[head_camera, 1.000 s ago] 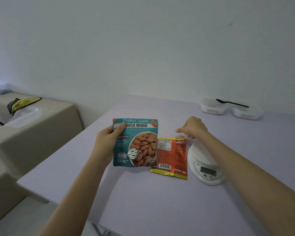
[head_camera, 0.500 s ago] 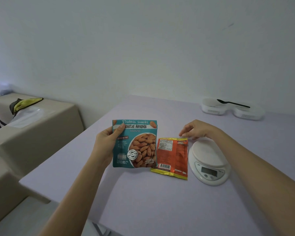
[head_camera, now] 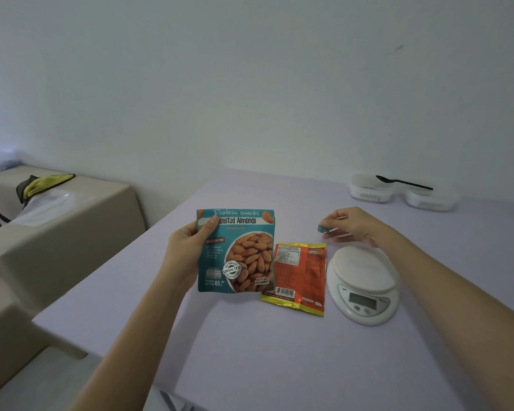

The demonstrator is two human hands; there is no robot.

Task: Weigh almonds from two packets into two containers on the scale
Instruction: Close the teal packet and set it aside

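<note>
1. Left hand (head_camera: 187,250): grips a teal foil packet printed "Roasted Almonds" (head_camera: 241,256) by its left edge, with the thumb on the front near the top. The packet is upright and raised off the pale lilac table (head_camera: 279,351).
2. Right hand (head_camera: 353,226): pinches a small teal scrap (head_camera: 321,228) between thumb and fingertips, held above the table.
3. Below this pinch and nearer the viewer, an orange foil packet with yellow end seams (head_camera: 300,277) lies flat. The teal packet's lower right corner overlaps its left edge in view; whether they touch cannot be told.
4. Under the right wrist, just beside the orange packet's right edge, is a round white digital kitchen scale (head_camera: 364,283).
5. Beyond the right hand and well apart from it, two white plastic containers (head_camera: 371,192) sit side by side near the table's far edge. A black plastic spoon (head_camera: 404,183) lies across them.
6. A broad stretch of table surface shows between the forearms down to the near edge, and another between the pinch and the containers.
7. The table's left edge runs left of the left forearm. Beyond it is a beige ledge (head_camera: 57,232) carrying a yellow cloth (head_camera: 42,182).
</note>
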